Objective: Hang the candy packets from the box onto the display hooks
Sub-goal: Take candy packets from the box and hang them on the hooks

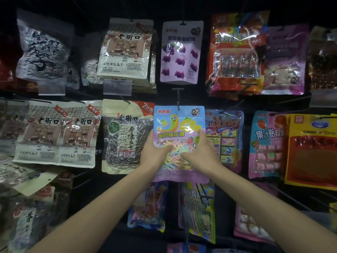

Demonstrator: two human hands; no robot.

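Note:
A blue and lilac candy packet (179, 121) with pastel sour strings hangs at the middle of the display, its top hole on a black display hook (178, 96). My left hand (155, 152) grips the packet's left edge, thumb on the front. My right hand (200, 152) holds its right side, thumb across the clear window and fingers behind. The box is out of sight.
Packets crowd every side: a sunflower seed bag (125, 136) at the left, a colourful candy packet (228, 136) at the right, a purple gummy packet (181, 52) above, more packets (197, 210) below. Bare black hooks (284, 196) jut out at lower right.

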